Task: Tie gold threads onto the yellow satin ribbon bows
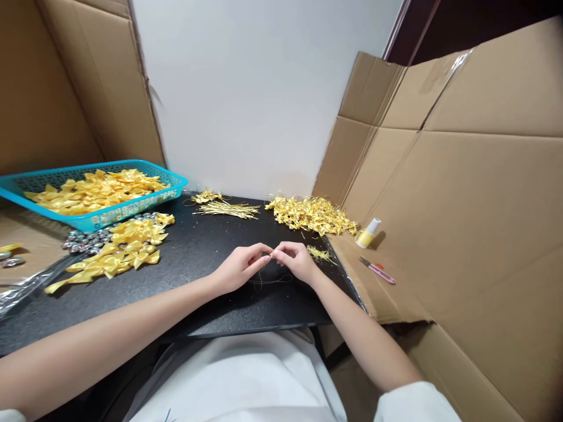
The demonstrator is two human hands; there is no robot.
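Observation:
My left hand [244, 266] and my right hand [297, 261] meet fingertip to fingertip above the black tabletop [185, 305]. Both are closed in a pinch. Whatever lies between the fingertips is too small and covered to make out. A thin, pale cord [275, 281] shows in a loose loop just below the hands; whether its end runs into the fingers is hidden. Close beside my right hand lies a small tuft of yellow thread scraps [320, 254].
At left stands a blue basket [182, 183] of yellow ribbon bows; more bows [127, 246] and silvery beads [85, 241] lie before it. Behind are yellow strands [229, 209] and a finished-looking bow pile [312, 215]. Right: a thread spool [368, 233], pink-handled snips [378, 271], cardboard walls [484, 193].

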